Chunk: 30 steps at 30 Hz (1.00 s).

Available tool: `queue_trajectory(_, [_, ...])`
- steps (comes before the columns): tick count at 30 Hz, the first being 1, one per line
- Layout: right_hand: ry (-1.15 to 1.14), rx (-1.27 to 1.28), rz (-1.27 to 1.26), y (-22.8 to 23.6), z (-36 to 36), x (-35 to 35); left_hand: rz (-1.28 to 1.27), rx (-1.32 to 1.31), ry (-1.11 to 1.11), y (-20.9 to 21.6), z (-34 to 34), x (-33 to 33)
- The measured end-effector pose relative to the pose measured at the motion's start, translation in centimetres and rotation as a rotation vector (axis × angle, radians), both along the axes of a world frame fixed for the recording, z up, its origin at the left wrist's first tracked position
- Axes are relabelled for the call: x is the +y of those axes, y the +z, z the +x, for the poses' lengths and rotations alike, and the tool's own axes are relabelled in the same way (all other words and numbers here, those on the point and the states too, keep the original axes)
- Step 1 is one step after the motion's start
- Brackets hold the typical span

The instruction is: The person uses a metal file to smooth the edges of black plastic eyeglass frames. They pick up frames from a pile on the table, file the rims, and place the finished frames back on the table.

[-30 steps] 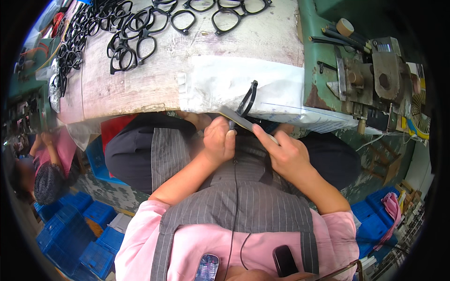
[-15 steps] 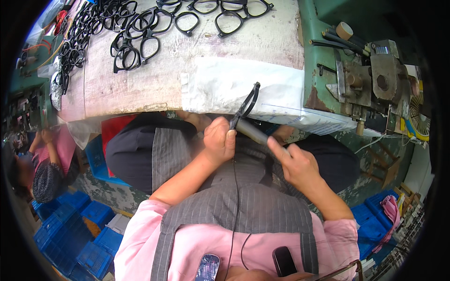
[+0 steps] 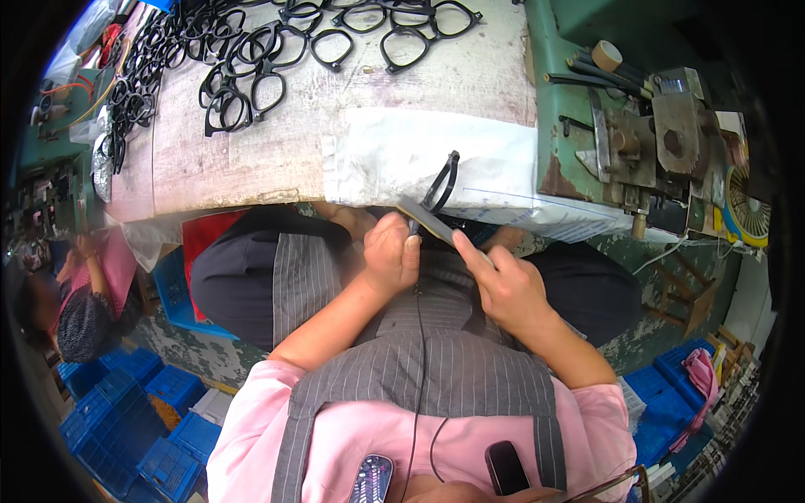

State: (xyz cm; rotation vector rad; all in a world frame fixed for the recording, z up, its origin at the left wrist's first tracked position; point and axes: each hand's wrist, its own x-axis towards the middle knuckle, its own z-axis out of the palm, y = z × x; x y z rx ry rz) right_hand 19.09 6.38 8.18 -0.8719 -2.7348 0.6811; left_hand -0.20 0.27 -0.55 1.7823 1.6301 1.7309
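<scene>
My left hand [image 3: 391, 254] is closed on a black eyeglass frame [image 3: 453, 178] at the near edge of the table. One rim of the frame sticks up past my fist, over white paper; its gripped part is hidden. In my right hand [image 3: 510, 287] is a flat grey file [image 3: 427, 220], my index finger stretched along it. The file slants across the eyeglass frame close to my left thumb and covers part of it; the exact contact spot cannot be made out.
Many black eyeglass frames [image 3: 331, 50] lie at the back and left of the table [image 3: 277, 163]. White paper [image 3: 369, 155] covers its front edge. A metal vise-like fixture [image 3: 671, 138] stands at the right. Blue crates [image 3: 109, 411] sit on the floor; another person [image 3: 84, 302] sits far left.
My right hand has moved left and slightly up, pushing the file farther across the eyeglass frame. My left hand and the frame stay nearly in place.
</scene>
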Motion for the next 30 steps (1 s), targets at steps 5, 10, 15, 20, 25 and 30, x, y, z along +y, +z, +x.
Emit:
queue_trajectory(5, [-0.001,0.087,0.022,0.7,0.5,-0.2,0.033,-0.041,0.002,0.0,0.2,0.3])
queue_trajectory(10, [0.027,0.019,0.029,-0.6,-0.9,1.3,-0.015,-0.021,0.010,0.1,0.1,0.0])
queue_trajectory(15, [-0.012,-0.082,-0.061,-0.6,3.5,-0.9,-0.025,-0.086,-0.001,-0.3,0.2,-0.2])
queue_trajectory(20, [-0.128,-0.015,-0.158,-1.2,5.8,-3.2,-0.063,-0.068,0.021,-0.4,0.2,-0.5])
queue_trajectory(25, [-0.314,0.277,-0.121,-1.7,4.4,-2.1,0.032,-0.075,-0.032,0.2,0.1,-0.2])
queue_trajectory(30, [-0.400,0.320,0.031,-3.5,3.4,-0.8,-0.075,-0.017,-0.022,0.3,0.1,-0.6])
